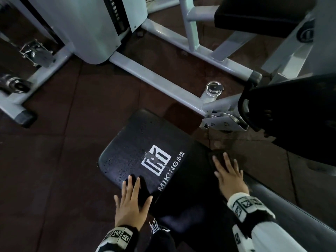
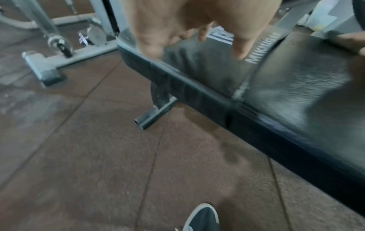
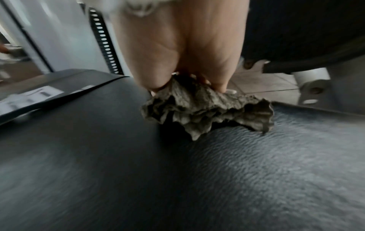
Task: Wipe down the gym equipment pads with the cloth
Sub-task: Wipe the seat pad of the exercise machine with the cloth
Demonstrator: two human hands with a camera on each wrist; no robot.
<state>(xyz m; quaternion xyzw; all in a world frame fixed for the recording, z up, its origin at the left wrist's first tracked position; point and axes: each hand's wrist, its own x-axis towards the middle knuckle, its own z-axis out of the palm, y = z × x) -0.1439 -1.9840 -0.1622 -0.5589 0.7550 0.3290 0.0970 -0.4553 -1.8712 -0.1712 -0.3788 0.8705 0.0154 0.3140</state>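
A black bench pad (image 1: 138,142) with a white MIKING logo runs from the centre toward the lower right, and droplets speckle its far end. My right hand (image 1: 230,177) lies flat with fingers spread on a crumpled grey-brown cloth (image 1: 219,157) at the pad's right edge. In the right wrist view the cloth (image 3: 207,109) bunches under the fingertips of that hand (image 3: 183,46) on the textured pad (image 3: 177,171). My left hand (image 1: 130,202) presses flat at the pad's near-left edge on a dark patch (image 1: 143,190) that looks like a second cloth. The left wrist view is blurred around the hand (image 2: 187,31).
A white weight-stack machine (image 1: 87,24) and its floor bars (image 1: 154,79) stand beyond the bench. Another black pad (image 1: 300,115) sits close on the right, and a third (image 1: 254,13) at top right. Brown rubber floor tiles (image 1: 54,160) lie to the left. My shoe (image 2: 203,218) is beside the bench foot (image 2: 154,114).
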